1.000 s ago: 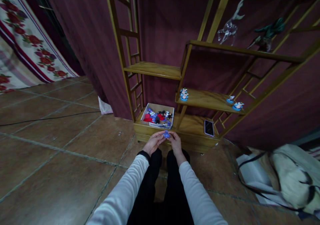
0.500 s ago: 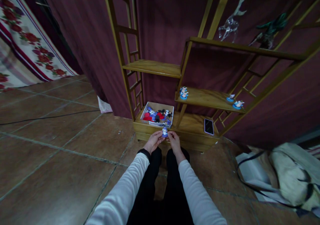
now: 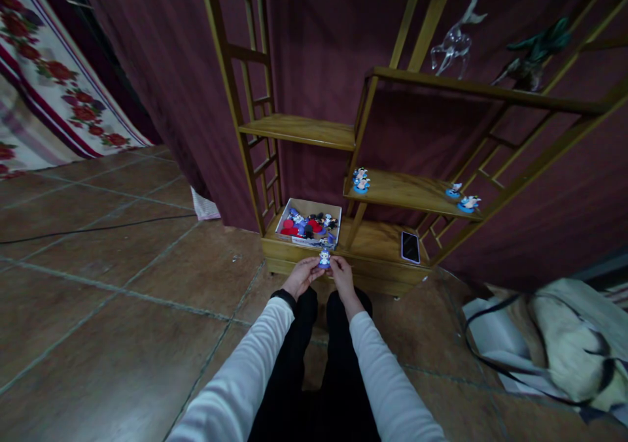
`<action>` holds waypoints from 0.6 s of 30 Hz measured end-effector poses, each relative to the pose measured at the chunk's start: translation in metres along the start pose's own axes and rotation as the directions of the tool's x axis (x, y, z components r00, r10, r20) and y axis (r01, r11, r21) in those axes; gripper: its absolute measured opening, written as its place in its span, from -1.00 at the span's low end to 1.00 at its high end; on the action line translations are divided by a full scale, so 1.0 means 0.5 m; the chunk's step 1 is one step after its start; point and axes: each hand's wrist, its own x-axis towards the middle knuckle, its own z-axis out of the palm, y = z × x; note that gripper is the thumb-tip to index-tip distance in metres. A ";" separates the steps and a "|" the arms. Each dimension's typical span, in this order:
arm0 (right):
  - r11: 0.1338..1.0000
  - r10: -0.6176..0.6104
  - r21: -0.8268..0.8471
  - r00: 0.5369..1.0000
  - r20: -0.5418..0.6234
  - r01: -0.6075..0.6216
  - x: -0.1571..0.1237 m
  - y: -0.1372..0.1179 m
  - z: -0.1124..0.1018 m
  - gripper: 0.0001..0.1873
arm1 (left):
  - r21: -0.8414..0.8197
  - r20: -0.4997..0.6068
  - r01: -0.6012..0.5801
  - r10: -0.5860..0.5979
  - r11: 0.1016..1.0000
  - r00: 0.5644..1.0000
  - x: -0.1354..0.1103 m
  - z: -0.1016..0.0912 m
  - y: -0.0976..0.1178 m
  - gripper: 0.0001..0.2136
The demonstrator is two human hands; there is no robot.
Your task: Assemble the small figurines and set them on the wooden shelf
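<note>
A small purple-and-white figurine (image 3: pixel 324 258) (probably light, stiff, smooth plastic) was held upright in front of the box (image 3: pixel 309 204), the left hand (image 3: pixel 303 276) and right hand (image 3: pixel 343 276) both pinching it low in a fingertip grip, its base seemingly the surest hold.

One purple-and-white figurine (image 3: pixel 324 257) is held between two hands, the left hand (image 3: pixel 303 276) and the right hand (image 3: pixel 343 277). Four blue-based figurines can be counted on the middle shelf board (image 3: pixel 407 192): two at its left end (image 3: pixel 361 184), two at its right (image 3: pixel 470 203). One cardboard box (image 3: pixel 309 205) is seen, its jumbled figurines (image 3: pixel 314 227) too overlapped to be counted. One smartphone (image 3: pixel 410 247), one clear deer ornament (image 3: pixel 454 48), one green-and-brown statuette (image 3: pixel 532 63), one dark wristband (image 3: pixel 284 297) and one black cable (image 3: pixel 98 228) are also counted.
</note>
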 end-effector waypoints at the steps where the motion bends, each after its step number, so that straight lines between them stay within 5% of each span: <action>1: 1.000 0.004 0.006 1.000 -0.002 -0.004 0.000 -0.001 0.000 -0.71 | 0.001 -0.002 0.001 -0.001 1.000 1.000 0.000 0.000 0.000 -0.99; 18: 0.996 0.067 0.055 0.998 0.011 -0.067 0.005 -0.004 -0.001 -0.74 | 0.074 0.013 0.024 -0.025 0.997 1.000 0.007 -0.005 0.000 -0.94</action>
